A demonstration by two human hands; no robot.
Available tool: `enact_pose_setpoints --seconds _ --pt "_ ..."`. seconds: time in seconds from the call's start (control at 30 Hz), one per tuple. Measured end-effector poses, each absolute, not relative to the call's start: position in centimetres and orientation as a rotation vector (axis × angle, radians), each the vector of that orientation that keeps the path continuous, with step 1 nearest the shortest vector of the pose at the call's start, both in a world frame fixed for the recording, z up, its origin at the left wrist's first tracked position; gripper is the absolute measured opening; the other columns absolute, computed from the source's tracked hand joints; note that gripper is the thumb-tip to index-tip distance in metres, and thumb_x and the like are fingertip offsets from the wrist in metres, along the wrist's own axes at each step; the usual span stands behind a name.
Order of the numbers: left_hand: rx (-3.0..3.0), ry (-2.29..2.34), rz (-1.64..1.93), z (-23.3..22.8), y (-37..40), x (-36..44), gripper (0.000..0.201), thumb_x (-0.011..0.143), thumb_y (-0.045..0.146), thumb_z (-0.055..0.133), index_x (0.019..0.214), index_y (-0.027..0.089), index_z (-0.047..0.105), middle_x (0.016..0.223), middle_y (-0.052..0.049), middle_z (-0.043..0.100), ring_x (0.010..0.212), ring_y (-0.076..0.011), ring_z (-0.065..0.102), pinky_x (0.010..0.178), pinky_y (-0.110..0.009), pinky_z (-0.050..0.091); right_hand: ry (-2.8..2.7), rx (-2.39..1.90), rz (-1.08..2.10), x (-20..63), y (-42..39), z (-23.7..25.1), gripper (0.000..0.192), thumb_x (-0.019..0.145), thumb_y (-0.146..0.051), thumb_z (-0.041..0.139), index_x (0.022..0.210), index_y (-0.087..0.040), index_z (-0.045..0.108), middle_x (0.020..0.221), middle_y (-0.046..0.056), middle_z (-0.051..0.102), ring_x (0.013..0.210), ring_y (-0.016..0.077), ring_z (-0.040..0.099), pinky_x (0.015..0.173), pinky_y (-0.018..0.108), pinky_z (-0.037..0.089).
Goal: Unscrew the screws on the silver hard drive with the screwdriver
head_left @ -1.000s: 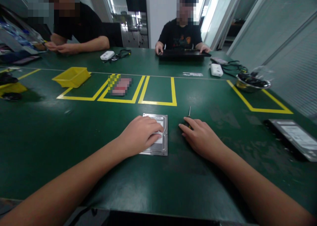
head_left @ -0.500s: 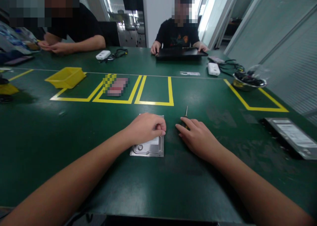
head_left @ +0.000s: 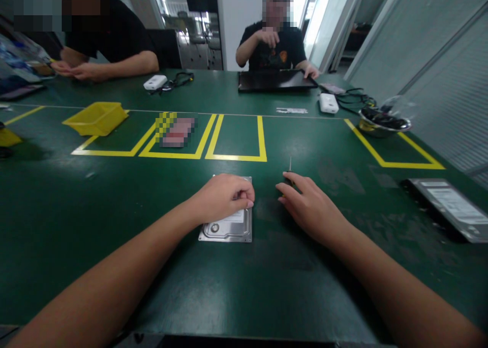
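Your left hand [head_left: 224, 198] is over the rectangular silver metal plate with a white label [head_left: 231, 232], which lies flat on the dark green table [head_left: 229, 292] in front of you. Your palm and wrist hide much of its upper part and label. Those fingers are curled in towards the thumb, but you cannot tell from this angle whether they pinch anything.

Right of the plate, your right hand [head_left: 301, 193] is at the dark-handled screwdriver with a thin metal shaft [head_left: 290, 164]. The shaft points away from you; your fingers cover most of the handle, so whether they grip it or merely lie over it cannot be told.

Farther right is a thick silver-and-black hard drive [head_left: 444, 205], its far corner cut by the frame edge. Beyond it, a round shiny metal bowl [head_left: 383, 129] holds a dark jumble, hard to make out, and clear plastic film. Ahead to your left, a yellow plastic bin [head_left: 95, 120] shows little of its floor. A flat pinkish object [head_left: 177, 133] is blurred by pixelation.
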State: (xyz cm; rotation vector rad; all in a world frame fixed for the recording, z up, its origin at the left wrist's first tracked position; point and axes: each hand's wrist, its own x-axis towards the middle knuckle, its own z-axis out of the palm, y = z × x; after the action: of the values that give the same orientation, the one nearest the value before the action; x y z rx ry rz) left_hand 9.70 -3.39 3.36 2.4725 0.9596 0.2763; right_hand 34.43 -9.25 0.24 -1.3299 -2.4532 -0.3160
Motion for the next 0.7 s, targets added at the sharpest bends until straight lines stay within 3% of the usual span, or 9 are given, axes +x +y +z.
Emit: enact_pose_setpoints --seconds 0.23,0.47,0.7 --pt "2.493 0.872 0.32 3.3 -3.5 8.8 0.01 0.089 0.024 0.063 0.086 0.019 0.072 0.081 0.0 0.067 0.074 -0.0137 0.057 0.068 -0.026 0.037 -2.273 -1.234 -0.244 34.7 -9.8 0.6 0.029 0.097 -0.024 0.051 0.123 -0.014 0.059 0.136 0.022 0.053 0.125 0.031 0.054 0.102 0.049 0.05" --pt "2.6 0.82 0.316 3.9 -5.2 7.4 0.012 0.094 0.023 0.058 0.099 0.02 0.069 0.1 -0.001 0.069 0.097 -0.0186 0.061 0.091 -0.034 0.041 -2.076 -1.083 0.049 34.0 -10.7 1.8 0.029 0.097 -0.023 0.049 0.124 -0.015 0.058 0.129 0.016 0.059 0.123 0.024 0.056 0.105 0.043 0.048" --pt "2.755 0.759 0.327 3.0 -5.9 6.3 0.023 0.1 0.03 0.049 0.109 0.022 0.069 0.106 -0.004 0.067 0.1 -0.0203 0.06 0.093 -0.037 0.042 -1.48 -1.039 0.65 32.3 -11.9 2.6 0.031 0.102 -0.042 0.04 0.116 -0.023 0.06 0.116 0.009 0.066 0.087 0.0185 0.067 0.076 0.037 0.055"
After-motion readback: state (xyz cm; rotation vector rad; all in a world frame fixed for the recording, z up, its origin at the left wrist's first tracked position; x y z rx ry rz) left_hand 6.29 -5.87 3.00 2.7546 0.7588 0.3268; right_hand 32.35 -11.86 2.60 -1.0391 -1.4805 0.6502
